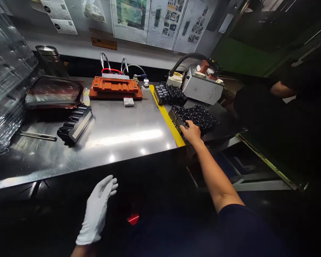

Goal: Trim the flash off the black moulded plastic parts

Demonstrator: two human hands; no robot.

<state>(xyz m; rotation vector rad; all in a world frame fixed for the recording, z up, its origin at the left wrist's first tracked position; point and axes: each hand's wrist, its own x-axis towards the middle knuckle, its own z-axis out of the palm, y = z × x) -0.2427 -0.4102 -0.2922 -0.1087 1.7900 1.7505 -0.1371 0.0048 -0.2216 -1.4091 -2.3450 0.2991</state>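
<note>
My right hand (192, 132) is bare and reaches to the near edge of a group of glossy black moulded parts (200, 116) with rounded bumps. Its thumb and fingers close on the nearest black moulded part (177, 120), which still rests on the bench among the others. In a white glove, my left hand (97, 205) hangs in front of the bench edge, fingers stretched out and nothing in them. A single black moulded part (75, 125) with a pale strip along its side lies tilted at the left of the bench.
An orange fixture (115, 87) stands at the back, with a small white block (128, 102) before it. Yellow tape (168, 119) crosses the metal bench (123, 142). More black parts (169, 93), a grey box (202, 87), a cutter knife (37, 136) and plastic-wrapped trays (8, 71) lie around.
</note>
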